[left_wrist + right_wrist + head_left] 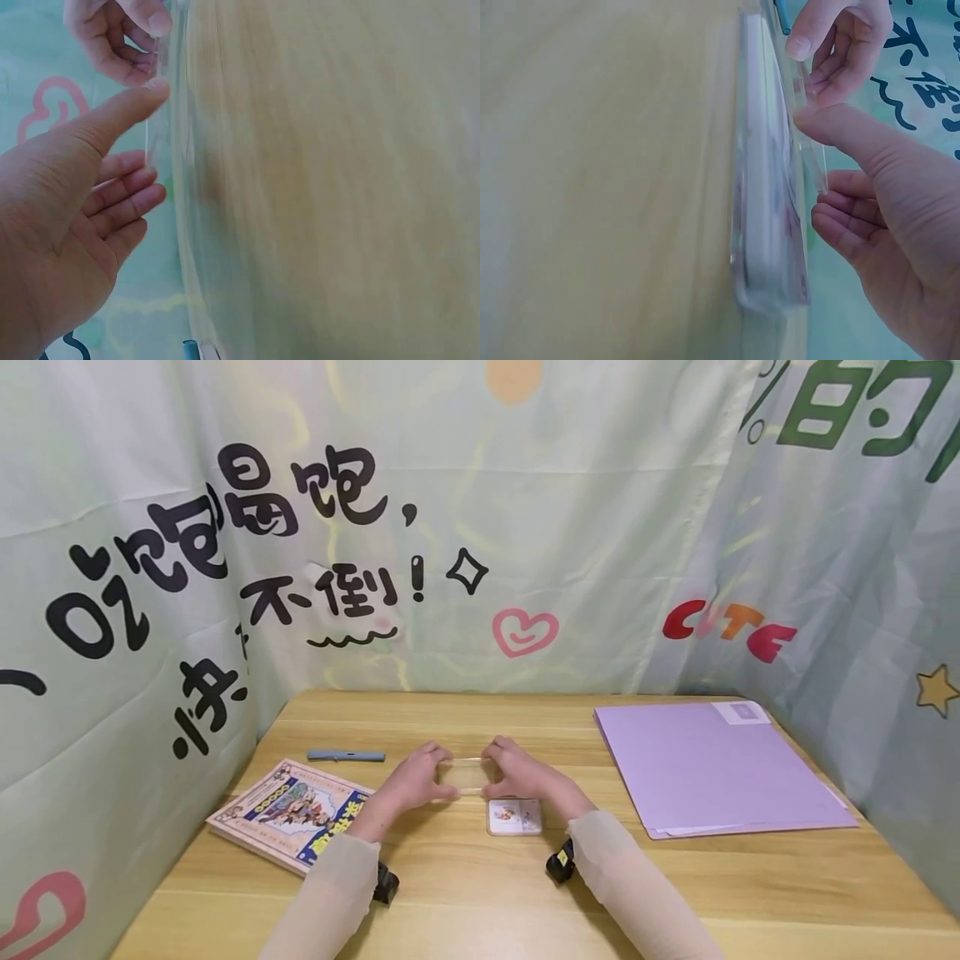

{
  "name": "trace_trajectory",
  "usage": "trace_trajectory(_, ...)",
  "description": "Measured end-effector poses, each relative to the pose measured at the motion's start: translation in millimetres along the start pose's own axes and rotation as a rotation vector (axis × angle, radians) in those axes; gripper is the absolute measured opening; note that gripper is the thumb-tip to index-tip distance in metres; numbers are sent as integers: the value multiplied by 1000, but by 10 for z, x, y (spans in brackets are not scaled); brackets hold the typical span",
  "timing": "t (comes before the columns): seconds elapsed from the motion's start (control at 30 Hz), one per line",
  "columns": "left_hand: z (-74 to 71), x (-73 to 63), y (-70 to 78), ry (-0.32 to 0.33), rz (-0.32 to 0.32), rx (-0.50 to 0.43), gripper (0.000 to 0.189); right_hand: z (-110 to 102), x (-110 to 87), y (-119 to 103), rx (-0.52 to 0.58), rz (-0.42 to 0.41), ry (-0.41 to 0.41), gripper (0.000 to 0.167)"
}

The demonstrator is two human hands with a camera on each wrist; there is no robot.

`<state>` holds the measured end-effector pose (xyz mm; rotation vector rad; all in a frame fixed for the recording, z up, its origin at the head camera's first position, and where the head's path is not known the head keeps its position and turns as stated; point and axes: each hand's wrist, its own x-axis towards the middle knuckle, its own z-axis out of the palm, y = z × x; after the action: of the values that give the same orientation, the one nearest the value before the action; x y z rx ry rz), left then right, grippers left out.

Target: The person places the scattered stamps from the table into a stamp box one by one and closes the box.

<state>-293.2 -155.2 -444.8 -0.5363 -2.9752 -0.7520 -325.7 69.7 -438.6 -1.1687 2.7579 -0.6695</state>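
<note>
A thin clear plastic piece [467,775], which looks like a box lid, is held level between both hands over the table. My left hand [416,778] pinches its left end between thumb and fingers. At the opposite end my right hand [527,774] pinches it the same way. In the right wrist view the clear piece [815,161] appears as a thin edge. Just nearer to me, below the right hand, lies a clear box of cards [514,817] with a small picture on top; its side [761,172] shows a white stack inside.
A blue pen [346,756] lies behind the left hand. The illustrated book [300,817] is to the left, partly behind the left wrist. Toward the right lies a large purple folder [720,768] with papers in it. Printed fabric [480,527] surrounds the wooden table [465,893].
</note>
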Motion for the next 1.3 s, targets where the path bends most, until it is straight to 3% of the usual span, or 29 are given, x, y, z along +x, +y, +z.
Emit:
trace_trajectory(0.37,26,-17,175,9,87,-33,63,-139,-270,56,-22,-59,35,56)
trace_trajectory(0.8,90,-72,400,-56,158,-36,61,-211,-606,53,-43,-55,35,56)
trace_trajectory(1.3,165,-108,593,-111,210,68,65,-211,-826,95,-24,-37,6,54)
